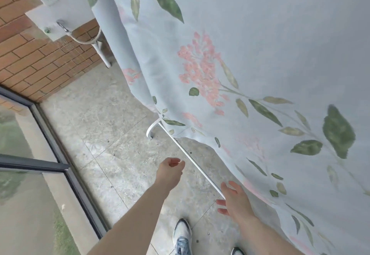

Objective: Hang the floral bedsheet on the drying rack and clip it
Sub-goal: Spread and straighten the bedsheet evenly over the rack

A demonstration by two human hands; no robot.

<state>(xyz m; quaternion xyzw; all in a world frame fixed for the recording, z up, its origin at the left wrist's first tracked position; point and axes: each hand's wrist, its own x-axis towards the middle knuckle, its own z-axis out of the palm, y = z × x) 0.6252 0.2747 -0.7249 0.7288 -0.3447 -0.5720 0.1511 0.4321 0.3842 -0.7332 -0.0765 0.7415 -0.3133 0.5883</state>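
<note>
So the floral bedsheet (pixel 250 58) fills most of my view, pale blue with pink blossoms and green leaves, draped over the drying rack (pixel 192 160) and hanging down the right side. All I can see of the rack is a thin white bar running out from under the sheet's lower edge, with a curved end at the far left. Grey tiled floor (pixel 112 126) below, brick wall (pixel 36 62) far left. Left hand (pixel 170 169) hangs over the floor just left of the bar, fingers loosely curled, holding nothing. Right hand (pixel 233 198) is near the bar's near end by the sheet's hem, fingers spread, gripping nothing. White sneaker (pixel 182 236) at the bottom
</note>
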